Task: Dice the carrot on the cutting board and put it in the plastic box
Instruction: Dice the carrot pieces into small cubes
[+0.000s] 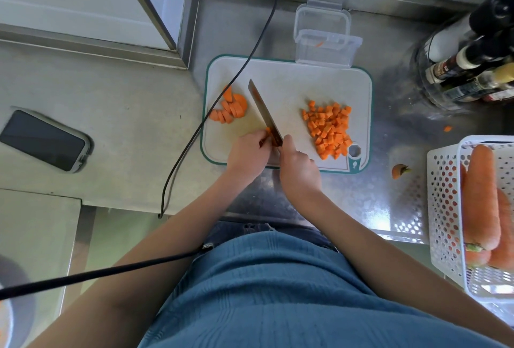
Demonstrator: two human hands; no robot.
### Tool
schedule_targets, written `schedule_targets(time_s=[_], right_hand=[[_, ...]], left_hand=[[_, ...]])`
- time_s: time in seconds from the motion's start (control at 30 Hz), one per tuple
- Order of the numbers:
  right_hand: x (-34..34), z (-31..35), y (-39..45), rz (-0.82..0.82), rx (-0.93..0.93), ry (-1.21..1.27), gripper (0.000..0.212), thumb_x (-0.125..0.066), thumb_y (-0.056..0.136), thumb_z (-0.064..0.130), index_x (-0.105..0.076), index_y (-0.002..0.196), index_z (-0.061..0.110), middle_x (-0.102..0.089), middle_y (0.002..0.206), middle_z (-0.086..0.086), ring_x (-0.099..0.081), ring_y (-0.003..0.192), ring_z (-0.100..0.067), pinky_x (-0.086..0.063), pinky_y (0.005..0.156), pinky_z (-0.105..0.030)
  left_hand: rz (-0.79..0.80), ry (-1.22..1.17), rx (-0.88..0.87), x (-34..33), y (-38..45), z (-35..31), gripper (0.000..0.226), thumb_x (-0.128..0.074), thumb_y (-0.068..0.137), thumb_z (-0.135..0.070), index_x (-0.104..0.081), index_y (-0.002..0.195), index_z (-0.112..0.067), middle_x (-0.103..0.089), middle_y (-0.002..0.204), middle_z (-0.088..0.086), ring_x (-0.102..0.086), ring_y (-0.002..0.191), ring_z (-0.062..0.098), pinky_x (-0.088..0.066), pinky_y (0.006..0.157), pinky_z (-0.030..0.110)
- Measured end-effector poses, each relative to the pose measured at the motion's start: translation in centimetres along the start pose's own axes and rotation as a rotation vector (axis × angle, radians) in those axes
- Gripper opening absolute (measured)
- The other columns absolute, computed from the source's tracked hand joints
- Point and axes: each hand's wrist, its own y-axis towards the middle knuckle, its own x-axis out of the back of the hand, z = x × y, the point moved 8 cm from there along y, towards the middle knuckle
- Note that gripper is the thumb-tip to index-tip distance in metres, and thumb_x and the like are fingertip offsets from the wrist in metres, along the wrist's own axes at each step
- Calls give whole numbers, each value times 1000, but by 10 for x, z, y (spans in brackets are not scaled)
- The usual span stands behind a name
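Observation:
A white cutting board (289,75) with a teal rim lies on the steel counter. A pile of diced carrot (329,128) sits on its right half, and a few carrot slices (229,110) lie at its left. My right hand (299,169) grips the handle of a knife (262,110), whose blade points away to the upper left. My left hand (247,153) pinches a small carrot piece (268,131) against the board beside the blade. The clear plastic box (328,46) stands open behind the board, with one carrot scrap inside.
A white perforated basket (445,208) with whole carrots stands at the right. A carrot top (399,171) and a scrap (447,128) lie on the counter. Bottles (472,69) crowd the far right. A phone (44,140) lies at the left. A black cable (222,94) crosses the board's left side.

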Motion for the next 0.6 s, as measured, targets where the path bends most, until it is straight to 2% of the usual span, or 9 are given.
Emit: schedule_targets(time_s=[0.07,0.13,0.23,0.33,0.4,0.5,0.6], right_hand=[[0,1,3,9,-2,15,30,-41,91,1,-23,106,20,-48,74,-9,-56,69,-32,-51,59,-42],[0,1,4,24,-4,24,28,-40,93,4,-24,109,19,-47,74,-8,-54,69,-31,-46,58,-40],[4,0,6,1,21,74,9,-33,101,17,-27,107,16,-49,75,-10,-52,69,-33,-45,59,-41],[17,-6,5,-65,45,216,18,-29,103,27,-34,107,10,-54,73,-15,-56,67,-36,-45,57,-42],[31,-11,0,-128,53,317,22,-32,103,25,-38,109,6,-54,72,-15,-52,62,-34,-40,54,-37],[45,-23,-6,-196,54,404,21,-34,102,24,-42,109,5,-49,65,-8,-45,54,-28,-31,48,-30],[49,-34,-5,-211,27,458,13,-36,102,22,-37,94,11,-43,59,-1,-40,50,-20,-22,43,-29]], left_hand=[[0,-8,-6,0,0,-1,26,-43,95,-23,-57,76,-14,-56,66,0,-53,66,22,-36,58,30],[7,-16,-7,-1,1,0,26,-43,95,-22,-56,74,-16,-55,65,-1,-53,65,21,-35,57,30],[3,-9,-11,0,0,-2,27,-43,95,-22,-53,71,-20,-52,62,-3,-50,62,18,-32,54,29],[-4,20,-28,1,0,-6,30,-43,96,-23,-48,66,-25,-51,62,-4,-50,63,19,-31,53,29],[-11,59,-47,2,-1,-8,30,-43,96,-23,-49,66,-24,-54,64,-1,-53,66,22,-34,55,32],[-21,79,-90,4,-4,-9,28,-42,98,-23,-57,76,-13,-62,74,7,-56,70,23,-40,62,34],[-36,108,-178,10,-9,-11,25,-47,96,-21,-54,74,-10,-57,68,5,-52,63,21,-38,58,32]])
